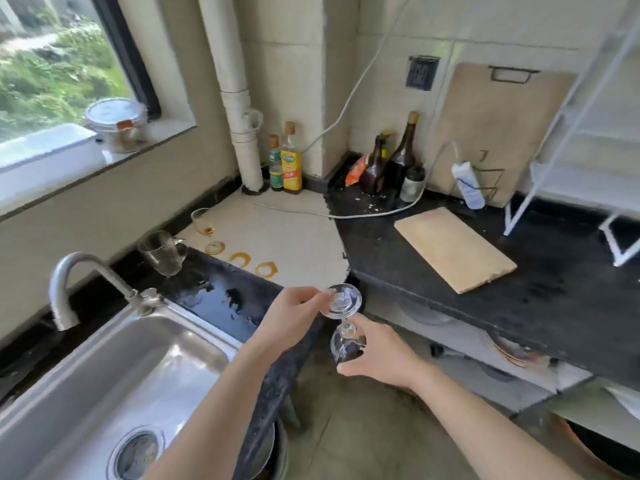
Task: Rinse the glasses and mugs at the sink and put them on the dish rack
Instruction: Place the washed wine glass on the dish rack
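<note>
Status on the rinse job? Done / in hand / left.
Done: nothing visible on the white rack yet. In hand: an upturned stemmed glass, left hand pinching its foot, right hand round the bowl, beside the sink. Left: the clear jug and the small glass with amber dregs on the counter.

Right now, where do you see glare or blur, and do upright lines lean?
Head view: daylight washes out the window sill; glare streaks on the sink and wet counter; the wide lens leans the pipe and white rack; the stemmed glass, held by left hand and right hand, looks slightly soft.
</note>
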